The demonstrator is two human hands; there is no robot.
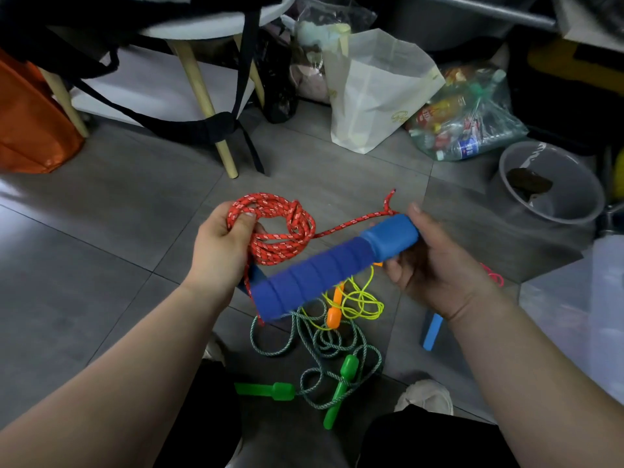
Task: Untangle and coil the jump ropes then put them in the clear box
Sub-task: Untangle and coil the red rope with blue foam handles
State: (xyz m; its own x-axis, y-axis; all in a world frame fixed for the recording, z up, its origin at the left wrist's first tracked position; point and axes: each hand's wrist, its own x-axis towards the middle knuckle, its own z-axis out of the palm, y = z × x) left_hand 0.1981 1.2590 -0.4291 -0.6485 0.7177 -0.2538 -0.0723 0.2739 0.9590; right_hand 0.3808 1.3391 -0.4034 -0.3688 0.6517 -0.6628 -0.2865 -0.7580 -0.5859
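Both hands are busy above the floor (118, 231). The left hand (226, 244) curls its fingers and thumb round the gathered loops of the red rope (287, 238). The right hand (439, 265) grips the blue handle (324, 275) at its far-right end, fingers underneath and thumb on top.

The handle's long axis runs slantwise: its ribbed, wrapped end points near-left toward the person and its smooth cap points far-right. There the rope leaves it past a knot (388, 209) and runs back left into the coil.

The braided cord looks light and limp, so the loops would probably slump apart unless pinched together at one spot. The handle is stiff, and its ribbed wrap likely gives the surer hold.

Nearer the person, a green rope (324, 349) and a yellow rope (361, 302) lie tangled on the floor. The clear box (580, 309) stands at the right edge, well apart from the coil.
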